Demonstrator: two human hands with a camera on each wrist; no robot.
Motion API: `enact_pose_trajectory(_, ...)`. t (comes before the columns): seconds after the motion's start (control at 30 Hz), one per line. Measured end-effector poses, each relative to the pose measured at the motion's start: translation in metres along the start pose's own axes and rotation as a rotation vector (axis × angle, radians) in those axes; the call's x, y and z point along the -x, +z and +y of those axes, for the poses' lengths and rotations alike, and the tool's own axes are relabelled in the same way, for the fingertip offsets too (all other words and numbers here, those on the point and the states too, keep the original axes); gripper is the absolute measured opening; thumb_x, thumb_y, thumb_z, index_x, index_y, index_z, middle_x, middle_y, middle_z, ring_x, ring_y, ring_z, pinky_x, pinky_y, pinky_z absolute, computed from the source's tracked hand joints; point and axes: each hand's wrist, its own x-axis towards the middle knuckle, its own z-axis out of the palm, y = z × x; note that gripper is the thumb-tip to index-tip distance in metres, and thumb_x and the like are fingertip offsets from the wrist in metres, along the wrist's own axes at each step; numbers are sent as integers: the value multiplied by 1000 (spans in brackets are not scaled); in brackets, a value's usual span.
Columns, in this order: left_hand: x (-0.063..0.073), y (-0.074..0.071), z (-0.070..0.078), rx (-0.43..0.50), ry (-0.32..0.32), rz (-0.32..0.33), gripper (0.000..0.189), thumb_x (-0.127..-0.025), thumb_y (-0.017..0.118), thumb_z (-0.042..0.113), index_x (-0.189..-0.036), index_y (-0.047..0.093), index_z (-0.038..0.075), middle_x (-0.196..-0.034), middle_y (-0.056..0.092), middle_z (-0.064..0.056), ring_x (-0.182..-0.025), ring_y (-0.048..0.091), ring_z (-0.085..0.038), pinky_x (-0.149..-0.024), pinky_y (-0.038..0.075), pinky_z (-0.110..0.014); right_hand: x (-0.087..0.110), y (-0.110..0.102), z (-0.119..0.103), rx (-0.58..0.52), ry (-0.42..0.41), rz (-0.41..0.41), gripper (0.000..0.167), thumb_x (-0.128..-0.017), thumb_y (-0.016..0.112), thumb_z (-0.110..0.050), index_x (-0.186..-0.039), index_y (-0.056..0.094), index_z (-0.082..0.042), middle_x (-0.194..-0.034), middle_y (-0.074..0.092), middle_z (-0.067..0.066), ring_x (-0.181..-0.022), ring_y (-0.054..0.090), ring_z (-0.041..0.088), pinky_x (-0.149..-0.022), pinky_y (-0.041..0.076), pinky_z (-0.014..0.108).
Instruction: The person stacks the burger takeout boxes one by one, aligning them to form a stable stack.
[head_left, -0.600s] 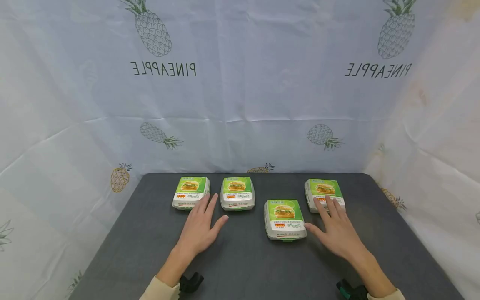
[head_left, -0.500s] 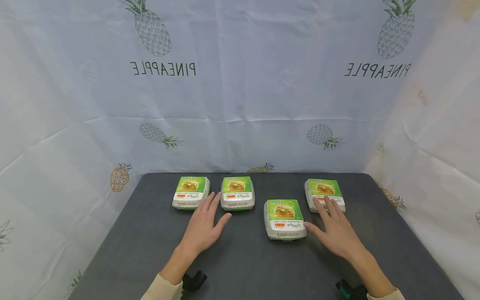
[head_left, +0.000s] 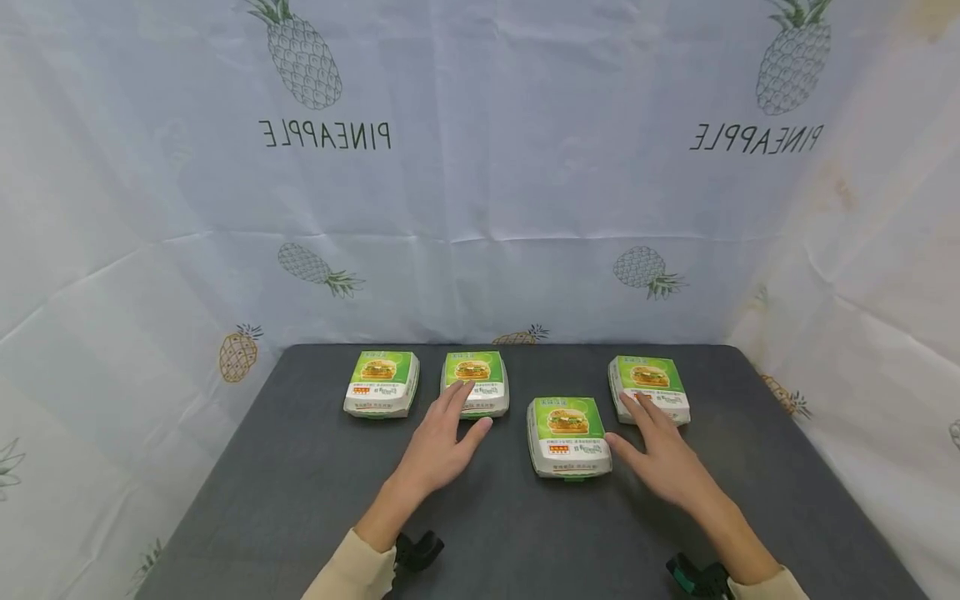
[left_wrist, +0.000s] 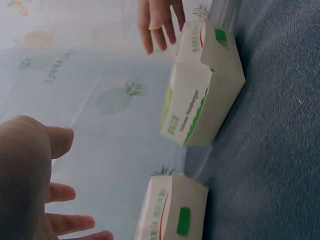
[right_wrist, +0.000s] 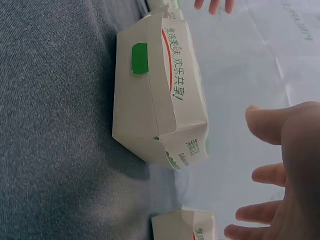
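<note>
Several burger boxes, white with green lids and a burger picture, stand closed on the dark table. My left hand, fingers spread, hovers at the front of the second box; its fingertips overlap that lid in the head view. To its left stands the leftmost box. My right hand holds nothing. Its thumb is beside the nearest box, and its fingers overlap the front of the far-right box. In the right wrist view the nearest box stands well apart from the right palm.
A dark grey table carries the boxes. White cloth printed with pineapples hangs behind and along both sides. A black wrist mount sits under the left wrist, another black one under the right.
My left hand has moved right, from the front of the leftmost box to the front of the second one. The right hand has barely shifted. The boxes stay where they were.
</note>
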Motion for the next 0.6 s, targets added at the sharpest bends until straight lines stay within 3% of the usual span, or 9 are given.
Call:
enact_pose_trajectory(0.23,-9,11,5,95,33,-18,66,-105,53,49,-158,38,13,-161,33,-16,-146,35,-35,-111,36,-62,-6,4,1,-103,-16,-11,79,-101,57,-54,-160,30,-7,-162,20,29,-146,21,54,-104,27,78)
enact_pose_trajectory(0.47,-15,23,11,167,24,-48,65,-104,54,49,-157,40,14,-158,36,-13,-143,40,-33,-109,39,-58,-8,14,0,-224,-73,-6,73,-103,59,-45,-158,33,-6,-159,28,26,-138,39,50,-104,43,63)
enact_pose_trajectory(0.6,-17,34,15,214,41,-93,62,-105,53,47,-156,40,14,-156,37,-15,-139,45,-33,-107,44,-52,-8,18,1,-282,-71,-23,70,-104,60,-41,-158,34,-6,-158,30,25,-137,40,49,-104,45,60)
